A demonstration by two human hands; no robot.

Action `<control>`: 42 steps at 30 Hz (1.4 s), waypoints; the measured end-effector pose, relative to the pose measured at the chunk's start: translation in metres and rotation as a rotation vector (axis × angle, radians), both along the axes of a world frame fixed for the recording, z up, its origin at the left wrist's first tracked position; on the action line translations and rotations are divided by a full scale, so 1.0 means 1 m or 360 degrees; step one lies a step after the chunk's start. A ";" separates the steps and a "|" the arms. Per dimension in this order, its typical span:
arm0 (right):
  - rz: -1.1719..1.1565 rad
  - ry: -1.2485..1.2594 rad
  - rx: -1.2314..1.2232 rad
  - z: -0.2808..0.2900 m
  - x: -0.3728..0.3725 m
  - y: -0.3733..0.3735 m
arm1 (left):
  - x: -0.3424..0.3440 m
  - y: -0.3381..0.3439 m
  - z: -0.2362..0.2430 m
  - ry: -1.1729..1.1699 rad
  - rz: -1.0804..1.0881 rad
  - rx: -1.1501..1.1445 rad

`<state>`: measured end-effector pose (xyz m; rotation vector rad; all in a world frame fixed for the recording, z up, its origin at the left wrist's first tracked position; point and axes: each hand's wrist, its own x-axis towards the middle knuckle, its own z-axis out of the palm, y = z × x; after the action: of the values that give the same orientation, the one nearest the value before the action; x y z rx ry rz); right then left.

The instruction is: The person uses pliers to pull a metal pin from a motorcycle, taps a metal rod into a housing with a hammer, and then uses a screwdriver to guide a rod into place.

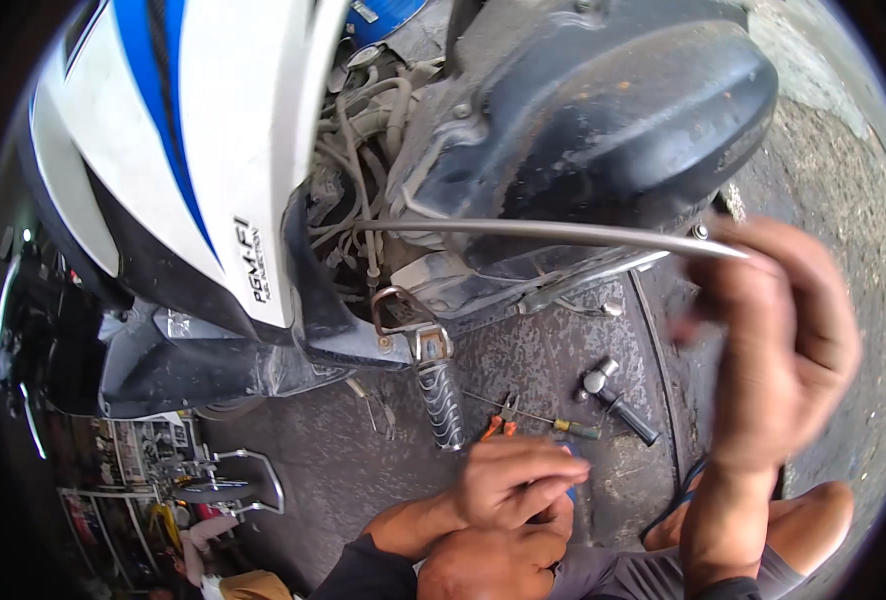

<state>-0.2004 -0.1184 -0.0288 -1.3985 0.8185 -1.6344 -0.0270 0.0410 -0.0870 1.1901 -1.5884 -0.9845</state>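
Observation:
My right hand (763,340), slightly blurred, grips the end of a long grey rod or cable (563,234), which runs leftward into exposed hoses (368,160) between the scooter's white-and-blue side panel (193,130) and black engine-side cover (623,120). My left hand (518,475) is lower, just above my bare knee (473,570), with its fingers curled and their undersides hidden; whether it holds anything I cannot make out. A folding footrest (438,400) sticks out below the panel, above and left of that hand.
On the stained floor (313,480) lie a hammer (618,400), orange-handled pliers (500,420) and a screwdriver (573,429). A blue drum (378,15) stands behind the scooter. At lower left are racks, a wheel (208,488) and another person (208,565). A pale concrete edge (833,100) runs along the right.

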 end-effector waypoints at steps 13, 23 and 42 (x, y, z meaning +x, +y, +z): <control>0.0062 -0.0211 -0.0168 -0.012 0.138 -0.018 | -0.008 -0.002 0.029 -0.0430 0.0314 -0.0523; -0.0033 -0.0259 -0.0111 -0.009 0.156 -0.013 | 0.008 0.017 0.037 -0.0428 0.0852 -0.0729; 0.0223 -0.0247 0.0121 -0.015 0.139 -0.002 | 0.029 -0.105 0.069 -0.0876 0.1506 -0.0338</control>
<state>-0.0615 -0.1201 -0.0435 -1.2311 0.6704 -1.5658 0.0016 -0.0643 -0.0175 1.8758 -1.2064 0.1325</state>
